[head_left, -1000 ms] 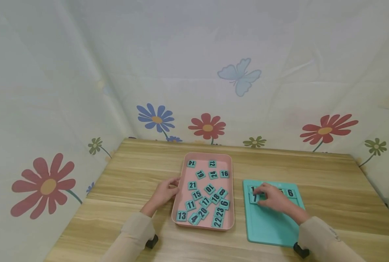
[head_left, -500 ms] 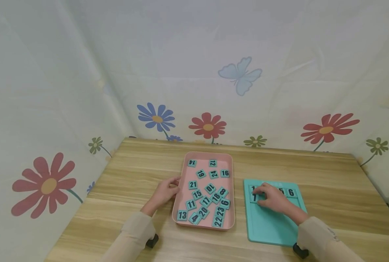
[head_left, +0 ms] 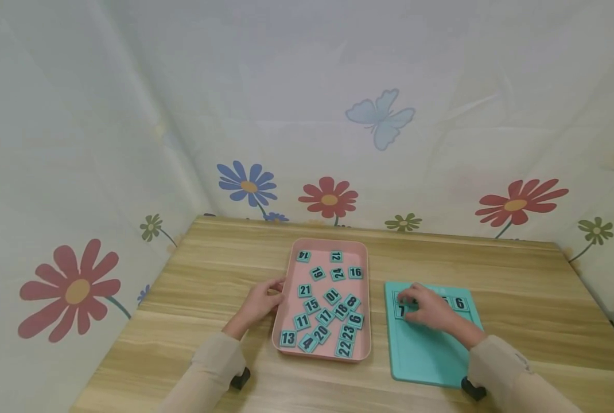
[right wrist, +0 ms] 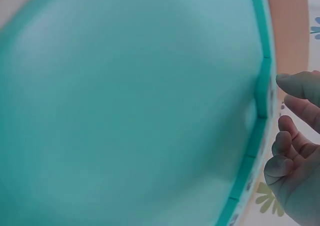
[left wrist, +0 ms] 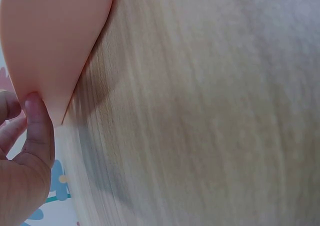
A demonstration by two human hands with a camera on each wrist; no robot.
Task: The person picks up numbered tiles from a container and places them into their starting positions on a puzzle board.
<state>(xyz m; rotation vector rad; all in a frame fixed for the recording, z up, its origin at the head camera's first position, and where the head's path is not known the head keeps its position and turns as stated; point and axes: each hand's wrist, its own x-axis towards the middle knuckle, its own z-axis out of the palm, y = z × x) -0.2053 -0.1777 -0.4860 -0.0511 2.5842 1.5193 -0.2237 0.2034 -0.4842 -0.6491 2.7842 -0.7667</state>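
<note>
My right hand [head_left: 431, 307] hovers over the turquoise number-puzzle board [head_left: 431, 355], its thumb and index finger [right wrist: 295, 84] apart with nothing between them. A 7 tile [head_left: 401, 311] lies at the left of the board's second row, by the fingertips. In the top row a 6 tile [head_left: 459, 303] shows at the right end; the hand covers most of the tiles between. On the left, my left hand [head_left: 257, 302] pinches the side of the pink tray [head_left: 275, 321], thumb [left wrist: 37, 116] against its outer wall. Loose number tiles [head_left: 325, 316] lie scattered inside the tray, some turned sideways or upside down.
Both tray and board rest on a wood-grain table [head_left: 234, 252], with a gap between them. Behind and to the left, a flower-print curtain [head_left: 286, 115] borders the table. Black wrist straps [head_left: 241, 380] sit under the sleeves.
My right thumb and index finger have drawn up and apart from the 7 tile, which shows more fully. The left hand stays at the tray.
</note>
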